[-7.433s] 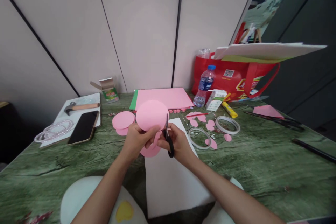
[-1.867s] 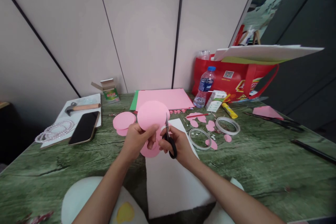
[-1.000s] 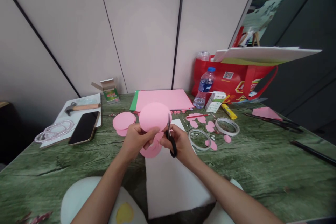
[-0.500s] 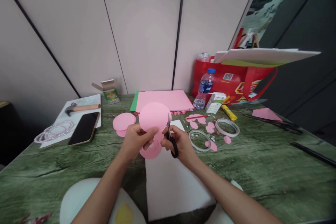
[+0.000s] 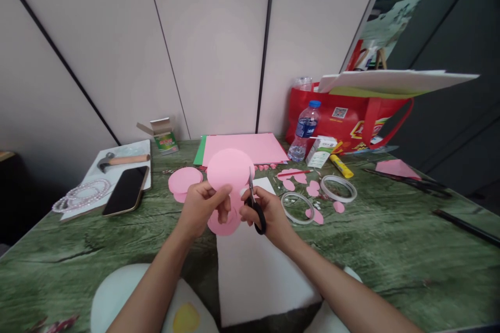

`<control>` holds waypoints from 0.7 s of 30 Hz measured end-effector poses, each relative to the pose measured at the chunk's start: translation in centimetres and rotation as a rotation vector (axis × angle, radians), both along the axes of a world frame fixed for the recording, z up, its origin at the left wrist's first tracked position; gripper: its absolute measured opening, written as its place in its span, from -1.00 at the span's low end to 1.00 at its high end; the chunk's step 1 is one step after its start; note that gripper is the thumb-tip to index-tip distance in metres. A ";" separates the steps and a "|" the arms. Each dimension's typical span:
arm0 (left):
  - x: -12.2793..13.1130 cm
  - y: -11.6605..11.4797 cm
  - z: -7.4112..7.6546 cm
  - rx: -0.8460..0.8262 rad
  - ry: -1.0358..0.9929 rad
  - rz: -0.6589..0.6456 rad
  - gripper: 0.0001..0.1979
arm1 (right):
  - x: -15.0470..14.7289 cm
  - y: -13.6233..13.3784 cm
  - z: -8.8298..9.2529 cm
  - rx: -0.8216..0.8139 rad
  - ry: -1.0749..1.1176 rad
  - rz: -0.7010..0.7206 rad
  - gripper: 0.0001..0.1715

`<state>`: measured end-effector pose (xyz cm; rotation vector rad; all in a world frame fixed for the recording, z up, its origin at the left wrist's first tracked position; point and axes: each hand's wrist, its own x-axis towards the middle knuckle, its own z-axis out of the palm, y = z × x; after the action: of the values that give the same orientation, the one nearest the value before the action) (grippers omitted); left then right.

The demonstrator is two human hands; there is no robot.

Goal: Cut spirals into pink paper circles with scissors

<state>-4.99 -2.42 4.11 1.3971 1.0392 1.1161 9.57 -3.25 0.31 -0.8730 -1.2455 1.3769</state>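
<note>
Between thumb and fingers, my left hand [image 5: 207,205] pinches the lower edge of a round pink paper disc [image 5: 229,166], held up above the table. My right hand [image 5: 269,210] grips a pair of black-handled scissors [image 5: 259,218], blades pointing up along the disc's right edge. Whether the blades touch the paper, I cannot tell. Below the hands lie pink paper rounds [image 5: 223,225], partly hidden, at the end of a white sheet [image 5: 258,276]. More pink discs [image 5: 185,181] are stacked left of my left hand.
Two tape rolls [image 5: 338,189] lie to the right among pink petal-shaped pieces [image 5: 313,189] and a red pencil [image 5: 295,173]. Behind are pink sheets [image 5: 246,146], a water bottle [image 5: 304,132] and a red bag [image 5: 332,114]. A phone [image 5: 127,191] and hammer [image 5: 123,160] lie left.
The disc has risen slightly, and the left fingers have shifted a little on its lower edge. The right hand with the scissors stays nearly in place.
</note>
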 end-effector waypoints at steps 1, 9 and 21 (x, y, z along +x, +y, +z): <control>0.0 0.0 0.0 -0.008 -0.004 -0.014 -0.72 | 0.0 0.0 0.0 0.005 -0.003 0.003 -0.65; 0.2 -0.1 -0.2 0.032 0.121 0.111 -0.62 | -0.3 -0.1 -0.1 0.016 -0.015 0.050 -0.62; 0.0 0.0 -0.4 -0.010 0.180 0.096 -0.65 | 0.1 0.2 -0.2 0.082 0.002 0.062 -0.49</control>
<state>-4.97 -2.40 3.71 1.4735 1.2493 1.0670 9.68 -3.06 0.10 -0.7820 -1.3281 1.3653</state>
